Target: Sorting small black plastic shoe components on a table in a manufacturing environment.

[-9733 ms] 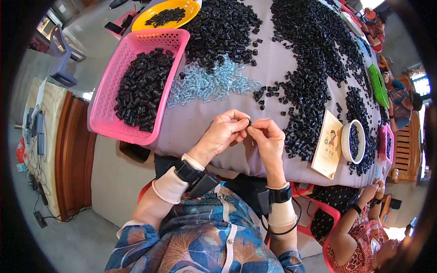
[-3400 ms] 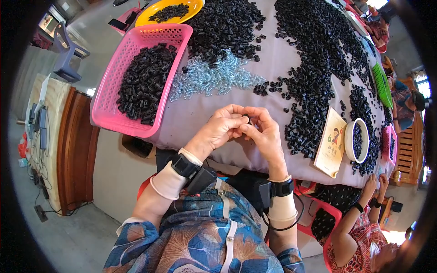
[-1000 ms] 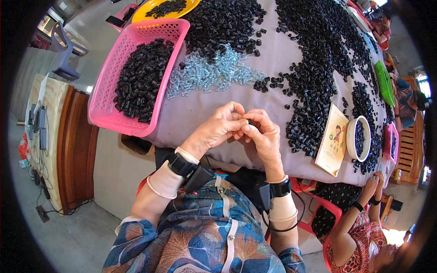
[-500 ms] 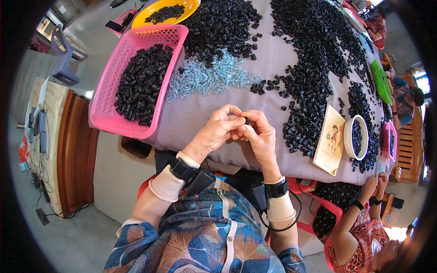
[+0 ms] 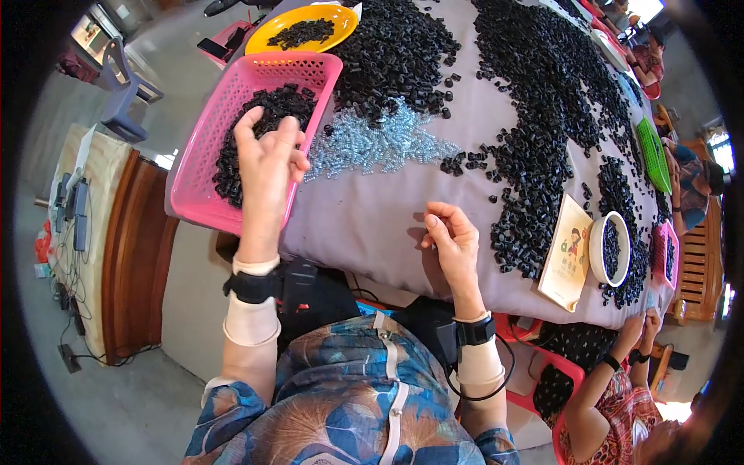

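- Hanging over one large pink basket (image 5: 209, 143), one left hand (image 5: 267, 167) has its fingers parted and half bent; nothing shows in its grasp, and whether it touches the contents cannot be told.
- One right hand (image 5: 453, 242), well apart above the cloth (image 5: 372, 209), has curled fingers with the thumb close to them; whether it pinches anything cannot be told.
- Under and around the left hand, inside that basket: one pile of small black pieces (image 5: 229, 167), too many to count.
- Between the hands and farther out: one heap of clear bluish coils (image 5: 380, 139), uncountable, touching one black heap (image 5: 387, 54) behind it.
- Beyond the left hand, past the basket: one yellow plate (image 5: 342, 23) bearing more black pieces.
- Right of the right hand: one broad black spread (image 5: 535, 167), one booklet (image 5: 566, 256), one white bowl (image 5: 596, 248).
- Farthest right: one green basket (image 5: 652, 155), one small pink basket (image 5: 658, 244), one co-worker's two hands (image 5: 645, 325).
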Available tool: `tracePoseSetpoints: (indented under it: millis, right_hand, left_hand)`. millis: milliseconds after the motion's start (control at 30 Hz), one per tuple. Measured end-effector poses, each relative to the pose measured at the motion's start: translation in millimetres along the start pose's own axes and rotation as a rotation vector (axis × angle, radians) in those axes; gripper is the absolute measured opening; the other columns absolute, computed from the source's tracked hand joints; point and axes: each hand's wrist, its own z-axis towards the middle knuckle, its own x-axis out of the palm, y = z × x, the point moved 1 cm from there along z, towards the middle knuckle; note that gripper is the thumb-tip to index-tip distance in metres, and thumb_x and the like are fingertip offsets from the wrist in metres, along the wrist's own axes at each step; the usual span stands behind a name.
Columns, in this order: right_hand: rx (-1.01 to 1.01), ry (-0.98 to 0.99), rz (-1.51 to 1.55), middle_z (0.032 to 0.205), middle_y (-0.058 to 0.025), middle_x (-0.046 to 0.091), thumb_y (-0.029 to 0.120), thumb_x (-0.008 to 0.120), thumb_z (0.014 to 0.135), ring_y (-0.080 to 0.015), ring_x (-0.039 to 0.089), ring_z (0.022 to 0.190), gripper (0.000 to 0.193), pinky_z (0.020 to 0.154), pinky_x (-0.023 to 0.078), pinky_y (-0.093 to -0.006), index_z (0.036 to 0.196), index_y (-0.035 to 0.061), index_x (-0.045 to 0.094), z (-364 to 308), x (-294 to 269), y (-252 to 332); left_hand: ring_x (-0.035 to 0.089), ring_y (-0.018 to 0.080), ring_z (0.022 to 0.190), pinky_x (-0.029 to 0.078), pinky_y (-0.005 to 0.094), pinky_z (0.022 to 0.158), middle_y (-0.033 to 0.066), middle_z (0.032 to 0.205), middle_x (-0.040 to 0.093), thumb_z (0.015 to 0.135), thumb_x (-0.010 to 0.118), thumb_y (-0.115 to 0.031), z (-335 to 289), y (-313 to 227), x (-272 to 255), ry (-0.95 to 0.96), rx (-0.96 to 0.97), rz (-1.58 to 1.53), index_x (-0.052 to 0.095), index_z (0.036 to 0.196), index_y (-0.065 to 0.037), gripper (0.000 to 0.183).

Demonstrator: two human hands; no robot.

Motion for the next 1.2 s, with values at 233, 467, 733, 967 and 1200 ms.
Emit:
tracePoseSetpoints:
  millis: [233, 467, 733, 967, 1200]
  right_hand:
    - [0.005, -0.031, 0.005, 0.081, -0.0044, 0.062, 0.004, 0.057, 0.086, -0.005, 0.052, 0.056, 0.014, 0.053, 0.047, -0.0205, 0.099, -0.0016, 0.059, -3, -2, 2]
    - [-0.009, -0.045, -0.026, 0.079, -0.0038, 0.061, 0.004, 0.057, 0.086, -0.0049, 0.052, 0.056, 0.014, 0.053, 0.046, -0.0205, 0.098, -0.0015, 0.059, -4, -3, -1]
    - [-0.022, -0.029, -0.016, 0.081, -0.0026, 0.063, 0.005, 0.056, 0.088, -0.003, 0.052, 0.057, 0.013, 0.053, 0.045, -0.018, 0.098, -0.0007, 0.06, -3, -2, -7]
    - [-0.031, -0.049, -0.063, 0.077, -0.0026, 0.06, 0.003, 0.057, 0.085, -0.0044, 0.05, 0.054, 0.012, 0.051, 0.045, -0.0196, 0.097, -0.0015, 0.059, -5, -1, -1]
    - [0.023, -0.068, 0.003, 0.076, -0.0022, 0.06, 0.003, 0.057, 0.085, -0.0039, 0.049, 0.054, 0.013, 0.049, 0.044, -0.0188, 0.098, -0.0015, 0.06, 1, 7, 6]
  left_hand:
    - [0.055, 0.0152, 0.063, 0.044, 0.0291, 0.057, 0.0063, 0.076, 0.059, 0.075, 0.063, -0.002, -25, 56, 47, 0.349, 0.345, 0.612, 0.059, 0.086, -0.003, 0.011]
    - [0.056, 0.0318, 0.072, 0.044, 0.0395, 0.062, 0.0118, 0.079, 0.053, 0.076, 0.062, -0.004, -19, 79, 43, 0.332, 0.384, 0.945, 0.055, 0.084, -0.005, 0.011]
    - [0.055, 0.0331, 0.075, 0.044, 0.0411, 0.063, 0.0122, 0.081, 0.049, 0.08, 0.056, -0.003, -25, 81, 42, 0.383, 0.543, 1.009, 0.055, 0.085, -0.007, 0.006]
    - [0.056, 0.0271, 0.073, 0.044, 0.0337, 0.065, 0.0123, 0.083, 0.054, 0.084, 0.053, -0.005, -28, 74, 40, 0.441, 0.469, 0.735, 0.054, 0.088, -0.002, 0.005]
    - [0.052, 0.0135, 0.069, 0.042, 0.0261, 0.062, 0.0044, 0.077, 0.053, 0.087, 0.052, -0.006, -55, 71, 58, 0.64, 0.273, 0.422, 0.056, 0.092, -0.002, 0.008]
